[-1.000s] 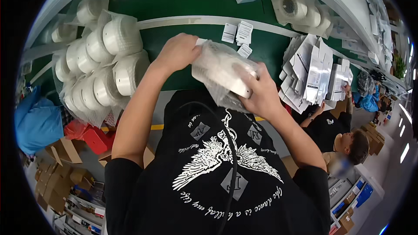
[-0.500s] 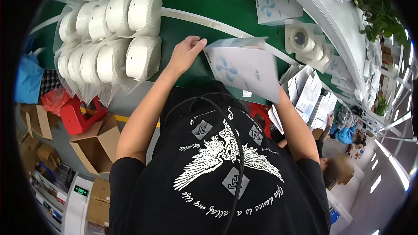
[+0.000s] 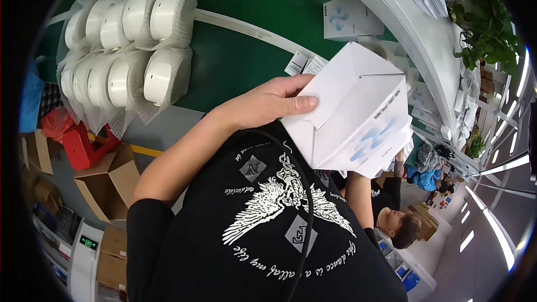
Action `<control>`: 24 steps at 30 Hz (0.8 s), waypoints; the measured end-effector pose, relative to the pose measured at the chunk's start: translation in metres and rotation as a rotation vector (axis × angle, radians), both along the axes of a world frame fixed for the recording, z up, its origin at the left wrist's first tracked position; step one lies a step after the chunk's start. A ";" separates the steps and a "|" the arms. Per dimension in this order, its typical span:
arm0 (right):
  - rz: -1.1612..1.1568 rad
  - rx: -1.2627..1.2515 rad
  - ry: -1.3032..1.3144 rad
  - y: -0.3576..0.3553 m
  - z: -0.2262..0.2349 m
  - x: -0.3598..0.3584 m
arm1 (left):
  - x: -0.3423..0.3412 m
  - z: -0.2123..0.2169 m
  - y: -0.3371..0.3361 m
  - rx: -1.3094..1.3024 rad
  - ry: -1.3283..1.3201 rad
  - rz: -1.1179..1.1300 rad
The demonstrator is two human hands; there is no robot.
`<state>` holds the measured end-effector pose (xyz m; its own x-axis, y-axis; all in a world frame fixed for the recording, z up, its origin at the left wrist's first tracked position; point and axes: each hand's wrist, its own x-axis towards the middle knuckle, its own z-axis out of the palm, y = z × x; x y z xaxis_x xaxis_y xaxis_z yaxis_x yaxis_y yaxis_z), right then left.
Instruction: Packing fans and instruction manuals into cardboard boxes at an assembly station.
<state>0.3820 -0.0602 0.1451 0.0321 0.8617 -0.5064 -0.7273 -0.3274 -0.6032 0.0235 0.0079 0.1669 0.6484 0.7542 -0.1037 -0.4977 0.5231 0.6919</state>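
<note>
A white cardboard box with a blue fan picture is held tilted above the table's front edge, its folded panels and creases facing up. My left hand pinches the box's left panel, thumb pressed on the near face and fingers partly hidden at the edge. The right forearm comes up beneath the box, and the box hides the right hand and its fingers. Small white printed slips lie on the green table just beyond my left hand.
White cylindrical units in bubble wrap stand in rows at the left. Another fan-print box sits beyond the white rail. Open brown cartons and a red stool are at the lower left. A co-worker is at the right.
My left hand has moved right and taken hold of the box. The box has turned from a flatter shape into a widened one with its panels apart. The slips behind it now show.
</note>
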 end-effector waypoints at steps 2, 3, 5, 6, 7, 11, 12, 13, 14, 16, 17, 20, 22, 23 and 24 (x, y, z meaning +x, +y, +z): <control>-0.090 -0.098 -0.109 -0.005 0.007 -0.003 | 0.003 -0.006 0.001 -0.035 -0.003 -0.035; -0.035 -0.083 -0.170 -0.006 0.011 -0.004 | 0.004 -0.010 0.001 -0.070 -0.005 -0.052; 0.082 -0.055 -0.292 -0.009 0.013 -0.005 | 0.004 -0.018 0.000 -0.108 -0.003 -0.077; 0.074 -0.056 -0.291 -0.009 0.010 -0.005 | 0.005 -0.022 0.001 -0.109 0.018 -0.074; 0.061 -0.052 -0.313 -0.008 0.005 -0.005 | 0.005 -0.024 0.002 -0.110 0.039 -0.067; 0.144 0.028 -0.462 -0.006 -0.007 -0.010 | -0.010 -0.028 0.001 -0.012 0.058 -0.051; 0.240 0.103 -0.565 -0.003 -0.010 -0.011 | -0.014 -0.028 -0.001 0.037 0.058 -0.044; 0.332 0.182 -0.670 -0.002 -0.013 -0.013 | -0.016 -0.028 -0.003 0.034 0.061 -0.035; 0.343 0.182 -0.666 -0.001 -0.022 -0.007 | -0.019 -0.028 -0.006 0.027 0.072 -0.007; 0.331 0.104 -0.512 0.009 -0.043 0.006 | -0.023 -0.029 -0.011 0.010 0.093 0.055; 0.327 0.063 -0.438 0.014 -0.046 0.006 | -0.025 -0.029 -0.014 0.005 0.095 0.070; 0.427 0.037 -0.234 0.022 -0.042 0.013 | -0.031 -0.028 -0.024 -0.012 0.093 0.101; 0.475 0.026 -0.131 0.029 -0.038 0.006 | -0.034 -0.023 -0.031 -0.024 0.082 0.137; 0.477 0.004 -0.208 0.031 -0.039 0.002 | -0.035 -0.019 -0.035 -0.036 0.069 0.160; 0.477 -0.021 -0.287 0.029 -0.038 -0.004 | -0.037 -0.017 -0.038 -0.050 0.054 0.180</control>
